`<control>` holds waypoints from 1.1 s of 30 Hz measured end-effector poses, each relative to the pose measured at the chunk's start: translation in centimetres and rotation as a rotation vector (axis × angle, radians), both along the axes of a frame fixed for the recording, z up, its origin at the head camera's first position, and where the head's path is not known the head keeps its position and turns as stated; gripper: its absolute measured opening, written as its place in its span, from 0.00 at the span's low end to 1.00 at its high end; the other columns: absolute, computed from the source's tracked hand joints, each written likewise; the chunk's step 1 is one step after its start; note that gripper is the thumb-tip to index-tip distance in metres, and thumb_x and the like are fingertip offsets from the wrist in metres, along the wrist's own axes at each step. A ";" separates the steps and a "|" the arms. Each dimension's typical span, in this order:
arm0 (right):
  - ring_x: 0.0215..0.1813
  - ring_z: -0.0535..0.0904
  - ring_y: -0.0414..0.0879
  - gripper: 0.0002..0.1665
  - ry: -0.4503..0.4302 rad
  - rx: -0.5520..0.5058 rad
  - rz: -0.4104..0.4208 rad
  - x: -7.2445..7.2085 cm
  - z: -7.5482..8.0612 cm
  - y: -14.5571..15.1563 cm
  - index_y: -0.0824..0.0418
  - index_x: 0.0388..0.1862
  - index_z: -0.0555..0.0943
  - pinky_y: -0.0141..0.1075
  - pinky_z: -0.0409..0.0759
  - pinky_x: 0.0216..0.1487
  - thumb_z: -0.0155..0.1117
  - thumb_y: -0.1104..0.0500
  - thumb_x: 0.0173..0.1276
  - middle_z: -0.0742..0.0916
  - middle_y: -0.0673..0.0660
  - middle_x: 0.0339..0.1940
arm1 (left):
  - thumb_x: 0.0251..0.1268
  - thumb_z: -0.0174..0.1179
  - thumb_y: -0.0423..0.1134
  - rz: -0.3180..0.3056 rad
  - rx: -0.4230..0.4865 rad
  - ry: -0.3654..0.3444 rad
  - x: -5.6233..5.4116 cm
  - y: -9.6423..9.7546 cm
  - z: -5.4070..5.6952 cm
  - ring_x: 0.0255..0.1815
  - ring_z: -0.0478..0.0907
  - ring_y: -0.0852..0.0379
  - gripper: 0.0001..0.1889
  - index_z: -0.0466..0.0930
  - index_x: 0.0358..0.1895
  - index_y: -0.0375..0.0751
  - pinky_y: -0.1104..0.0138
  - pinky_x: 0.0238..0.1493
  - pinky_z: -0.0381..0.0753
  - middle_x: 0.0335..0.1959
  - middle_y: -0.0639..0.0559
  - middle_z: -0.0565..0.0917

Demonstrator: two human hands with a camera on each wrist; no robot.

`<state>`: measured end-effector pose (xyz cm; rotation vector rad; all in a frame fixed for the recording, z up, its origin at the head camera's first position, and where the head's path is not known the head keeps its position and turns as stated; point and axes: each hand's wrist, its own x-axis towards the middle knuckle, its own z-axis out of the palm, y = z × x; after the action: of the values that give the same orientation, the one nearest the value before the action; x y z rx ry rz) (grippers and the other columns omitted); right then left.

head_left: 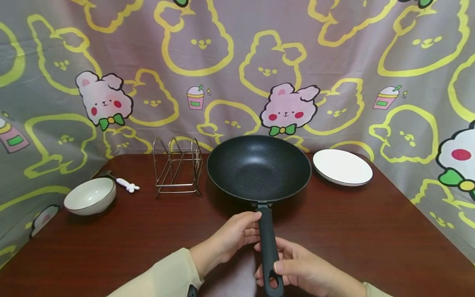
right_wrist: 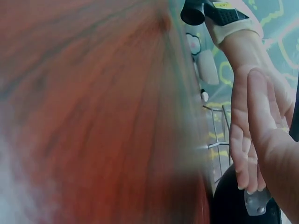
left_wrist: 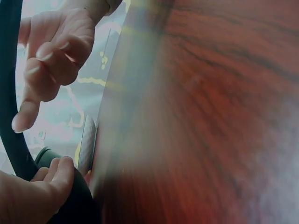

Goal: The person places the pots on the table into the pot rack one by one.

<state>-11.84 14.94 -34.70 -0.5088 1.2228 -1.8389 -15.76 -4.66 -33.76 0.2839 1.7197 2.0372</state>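
Note:
A black wok (head_left: 259,165) is in the middle of the table in the head view, its long handle (head_left: 267,235) pointing toward me. My left hand (head_left: 230,237) holds the handle close to the wok, thumb at its left side and fingers beneath. Nearer the handle's end, my right hand (head_left: 302,264) grips from the right; its thumb is on the handle and fingertips show on the far side. In the right wrist view, the left hand's fingers (right_wrist: 243,149) reach the metal bracket (right_wrist: 256,203). Whether the wok's base touches the table cannot be seen.
A wire rack (head_left: 178,169) stands left of the wok. Farther left are a pale bowl (head_left: 90,196) and a utensil with a white handle (head_left: 126,184). A white plate (head_left: 343,167) lies at right. A patterned curtain (head_left: 237,90) hangs behind the brown table (head_left: 352,231).

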 end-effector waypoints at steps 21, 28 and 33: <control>0.45 0.82 0.42 0.23 -0.048 -0.072 -0.019 0.8 0.0 -0.8 0.60 0.60 0.60 0.35 0.78 0.50 0.52 0.60 0.68 0.86 0.52 0.42 | 0.57 0.57 0.35 0.151 0.147 -0.048 0.6 2.1 -0.4 0.30 0.77 0.63 0.04 0.73 0.33 0.39 0.68 0.40 0.75 0.25 0.56 0.79; 0.45 0.82 0.41 0.29 -0.054 -0.090 -0.013 0.9 -0.1 -0.9 0.62 0.65 0.56 0.33 0.79 0.47 0.51 0.61 0.68 0.86 0.52 0.42 | 0.58 0.56 0.35 0.167 0.140 -0.031 0.8 2.1 -0.4 0.30 0.78 0.62 0.07 0.74 0.37 0.35 0.69 0.41 0.75 0.27 0.54 0.79; 0.45 0.82 0.42 0.33 -0.062 -0.108 -0.017 0.9 -0.2 -0.9 0.63 0.68 0.52 0.34 0.79 0.47 0.51 0.61 0.68 0.85 0.52 0.42 | 0.58 0.55 0.34 0.159 0.145 -0.018 0.8 2.2 -0.4 0.31 0.77 0.62 0.09 0.73 0.39 0.33 0.70 0.40 0.75 0.27 0.54 0.79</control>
<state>-10.89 14.03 -34.92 -0.4988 1.0939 -1.9286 -14.93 -2.44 -34.20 0.1788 1.6326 2.2775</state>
